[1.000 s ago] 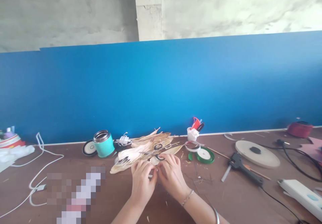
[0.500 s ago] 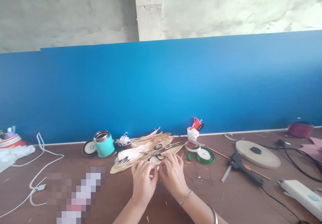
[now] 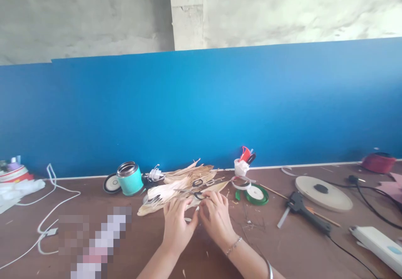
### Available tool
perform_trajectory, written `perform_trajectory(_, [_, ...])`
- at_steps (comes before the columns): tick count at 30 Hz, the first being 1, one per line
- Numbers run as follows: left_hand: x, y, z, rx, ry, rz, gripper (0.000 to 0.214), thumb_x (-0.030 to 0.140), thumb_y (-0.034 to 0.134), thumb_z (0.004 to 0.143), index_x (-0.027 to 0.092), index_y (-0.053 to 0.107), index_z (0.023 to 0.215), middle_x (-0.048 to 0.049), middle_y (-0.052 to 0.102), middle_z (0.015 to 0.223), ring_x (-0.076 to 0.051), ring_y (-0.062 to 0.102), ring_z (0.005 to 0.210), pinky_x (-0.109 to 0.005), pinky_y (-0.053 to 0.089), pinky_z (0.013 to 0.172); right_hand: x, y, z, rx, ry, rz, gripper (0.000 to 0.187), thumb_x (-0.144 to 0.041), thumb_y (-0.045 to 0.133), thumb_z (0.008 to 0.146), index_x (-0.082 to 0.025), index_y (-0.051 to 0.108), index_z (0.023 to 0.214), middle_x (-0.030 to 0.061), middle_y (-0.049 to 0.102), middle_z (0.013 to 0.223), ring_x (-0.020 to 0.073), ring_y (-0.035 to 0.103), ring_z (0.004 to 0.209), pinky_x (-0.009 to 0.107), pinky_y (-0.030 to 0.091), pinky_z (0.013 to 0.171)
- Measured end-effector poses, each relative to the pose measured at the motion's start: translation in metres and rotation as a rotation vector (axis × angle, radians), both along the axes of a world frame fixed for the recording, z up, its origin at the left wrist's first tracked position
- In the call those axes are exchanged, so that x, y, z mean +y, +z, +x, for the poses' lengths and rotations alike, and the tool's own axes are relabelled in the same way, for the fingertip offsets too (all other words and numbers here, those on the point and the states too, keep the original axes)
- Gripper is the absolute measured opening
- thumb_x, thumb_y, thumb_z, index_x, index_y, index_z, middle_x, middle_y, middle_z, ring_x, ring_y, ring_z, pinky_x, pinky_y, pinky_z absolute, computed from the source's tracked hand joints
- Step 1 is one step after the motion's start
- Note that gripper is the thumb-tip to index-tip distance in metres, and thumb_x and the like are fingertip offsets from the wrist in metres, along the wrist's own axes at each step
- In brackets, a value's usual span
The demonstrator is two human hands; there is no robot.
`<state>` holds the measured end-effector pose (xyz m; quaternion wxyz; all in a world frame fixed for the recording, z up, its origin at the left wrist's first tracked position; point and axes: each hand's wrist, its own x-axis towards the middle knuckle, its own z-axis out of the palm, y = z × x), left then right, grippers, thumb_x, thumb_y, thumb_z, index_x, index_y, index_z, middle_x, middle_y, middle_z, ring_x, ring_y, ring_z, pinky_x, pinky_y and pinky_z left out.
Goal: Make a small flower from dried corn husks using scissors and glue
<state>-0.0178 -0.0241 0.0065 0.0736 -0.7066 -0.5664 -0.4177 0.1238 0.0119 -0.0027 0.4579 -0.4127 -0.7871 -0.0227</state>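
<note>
My left hand (image 3: pixel 179 220) and my right hand (image 3: pixel 217 217) meet low over the table, fingertips nearly touching. Both have their fingers curled in a pinch. A tiny pale bit shows between the fingertips and another under my left palm; what they belong to is mostly hidden. Just beyond my hands lies a heap of dried corn husks (image 3: pixel 177 185), cream to brown. On the husks rest scissors (image 3: pixel 197 183) with dark handles, close to the fingers of my right hand.
Behind the husks stand a turquoise flask (image 3: pixel 130 180) and a white cup (image 3: pixel 241 168) of tools. To the right are a green ribbon roll (image 3: pixel 264 195), a glue gun (image 3: pixel 309 215), a round beige disc (image 3: pixel 337 197) and a white power strip (image 3: pixel 378 243). White cable (image 3: pixel 50 203) lies left.
My left thumb and fingers have shifted slightly apart, and my left hand has edged a little to the left. My right hand keeps nearly the same place; the view has turned very slightly.
</note>
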Motion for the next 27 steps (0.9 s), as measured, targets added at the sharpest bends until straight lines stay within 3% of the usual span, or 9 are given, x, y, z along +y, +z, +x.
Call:
perform_trajectory(2, [-0.001,0.001,0.001,0.05,-0.01,-0.001,0.009,0.02,0.054,0.08,0.023,0.062,0.084,-0.0035,0.068,0.082,-0.022,0.06,0.081,-0.038,0.038,0.08,-0.001,0.001,0.002,-0.024,0.036,0.01,0.014,-0.008,0.05,0.078,-0.019,0.057,0.077,0.0059,0.059,0.098,0.0206,0.051,0.091,0.037,0.032,0.082])
perform_trajectory(9, [0.001,-0.004,0.001,0.082,0.045,0.01,0.015,0.018,0.053,0.08,0.022,0.056,0.066,-0.0004,0.063,0.064,-0.02,0.059,0.069,-0.036,0.036,0.076,-0.006,0.007,-0.001,-0.066,0.112,0.052,0.018,-0.008,0.043,0.083,-0.019,0.056,0.075,0.0057,0.06,0.1,0.0191,0.051,0.091,0.04,0.03,0.089])
perform_trajectory(14, [0.002,-0.009,0.004,0.058,0.109,0.042,0.015,0.02,0.055,0.078,0.021,0.054,0.064,0.0003,0.063,0.062,-0.019,0.059,0.067,-0.036,0.035,0.075,-0.009,0.004,-0.005,-0.037,0.056,0.039,0.017,-0.009,0.044,0.083,-0.019,0.055,0.075,0.0055,0.061,0.098,0.0196,0.052,0.093,0.043,0.025,0.096])
perform_trajectory(19, [0.005,-0.01,-0.006,0.033,0.23,0.071,0.013,0.014,0.054,0.072,0.022,0.053,0.062,-0.0007,0.063,0.06,-0.02,0.06,0.065,-0.035,0.038,0.069,-0.002,0.003,-0.001,0.001,-0.067,0.08,0.016,-0.008,0.047,0.08,-0.019,0.056,0.074,0.0045,0.061,0.092,0.0192,0.053,0.089,0.041,0.027,0.095])
perform_trajectory(22, [0.005,-0.008,-0.012,0.005,0.203,0.058,0.007,0.017,0.054,0.074,0.021,0.057,0.069,-0.002,0.064,0.065,-0.022,0.06,0.068,-0.034,0.04,0.067,0.004,0.004,0.006,0.027,-0.11,0.102,0.015,-0.009,0.048,0.08,-0.02,0.056,0.075,0.0041,0.061,0.09,0.0189,0.052,0.086,0.04,0.029,0.091])
perform_trajectory(25, [0.005,-0.005,-0.008,0.009,0.07,0.046,0.024,0.021,0.056,0.077,0.021,0.059,0.101,-0.0054,0.067,0.083,-0.024,0.061,0.08,-0.036,0.043,0.073,0.005,0.004,0.009,-0.01,-0.031,0.086,0.013,-0.011,0.049,0.081,-0.02,0.057,0.076,0.0046,0.061,0.092,0.0194,0.052,0.088,0.039,0.031,0.089])
perform_trajectory(27, [0.004,-0.004,-0.003,0.04,0.012,0.032,0.018,0.023,0.055,0.08,0.022,0.06,0.097,-0.0053,0.066,0.084,-0.023,0.06,0.081,-0.036,0.043,0.074,0.003,0.003,0.007,-0.036,0.042,0.076,0.013,-0.011,0.049,0.081,-0.02,0.058,0.078,0.0053,0.06,0.094,0.0196,0.052,0.09,0.039,0.031,0.088])
